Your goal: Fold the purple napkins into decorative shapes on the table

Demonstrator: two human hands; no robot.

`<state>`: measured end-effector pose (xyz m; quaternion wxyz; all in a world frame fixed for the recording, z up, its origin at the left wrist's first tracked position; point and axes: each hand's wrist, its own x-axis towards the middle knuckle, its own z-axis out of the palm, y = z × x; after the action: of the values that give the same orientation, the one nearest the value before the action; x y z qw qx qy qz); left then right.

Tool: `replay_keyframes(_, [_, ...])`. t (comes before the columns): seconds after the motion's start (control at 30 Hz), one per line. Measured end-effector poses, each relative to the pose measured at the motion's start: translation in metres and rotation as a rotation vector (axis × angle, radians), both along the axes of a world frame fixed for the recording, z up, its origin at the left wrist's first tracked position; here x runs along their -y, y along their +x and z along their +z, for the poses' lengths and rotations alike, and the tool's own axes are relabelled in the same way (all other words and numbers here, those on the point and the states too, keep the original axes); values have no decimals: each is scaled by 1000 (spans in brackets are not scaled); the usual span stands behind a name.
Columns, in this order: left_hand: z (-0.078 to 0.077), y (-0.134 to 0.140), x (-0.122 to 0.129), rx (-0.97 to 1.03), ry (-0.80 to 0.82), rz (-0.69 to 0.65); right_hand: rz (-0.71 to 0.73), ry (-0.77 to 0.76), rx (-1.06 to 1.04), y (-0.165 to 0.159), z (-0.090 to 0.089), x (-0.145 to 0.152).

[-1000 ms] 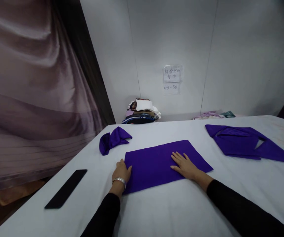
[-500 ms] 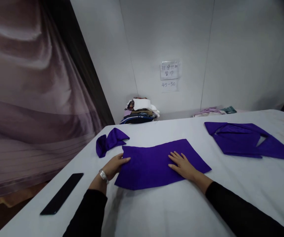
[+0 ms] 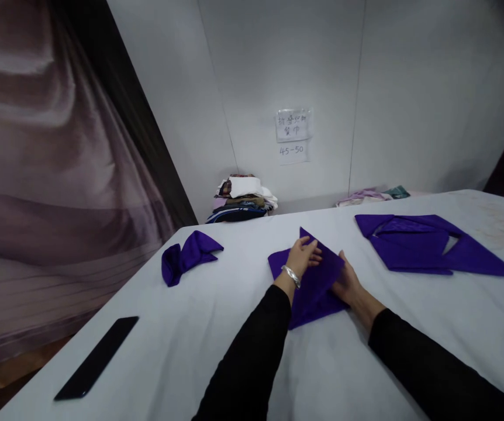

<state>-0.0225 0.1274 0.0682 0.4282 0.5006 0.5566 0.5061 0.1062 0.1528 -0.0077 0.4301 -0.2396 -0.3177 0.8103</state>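
Left hand [image 3: 304, 255], loosely curled, and part-hidden right hand [image 3: 347, 283] touch a folded purple cloth [image 3: 317, 287]; I cannot tell either grip's hold.

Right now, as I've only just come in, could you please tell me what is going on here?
A person is handling a purple cloth on the white table. The left hand is at its upper part, while the right hand is at its right side, partly hidden by it. The cloth is partly folded over. More purple fabric lies to the right, and a black strip lies to the left.
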Motion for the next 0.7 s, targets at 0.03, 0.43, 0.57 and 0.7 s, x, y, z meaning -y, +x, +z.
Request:
replay_keyframes(0.03, [-10, 6, 3, -34, 11, -12, 13, -29, -15, 6, -1, -3])
replay_keyframes(0.43, [-71, -63, 90, -862, 168, 19, -20, -157, 162, 15, 4, -6])
replay_keyframes(0.57, [-81, -58, 96, -1102, 19, -110, -144, -101, 181, 20, 8, -6])
replay_keyframes(0.7, [-78, -55, 95, -1165, -17, -157, -241, -169, 324, 31, 4, -6])
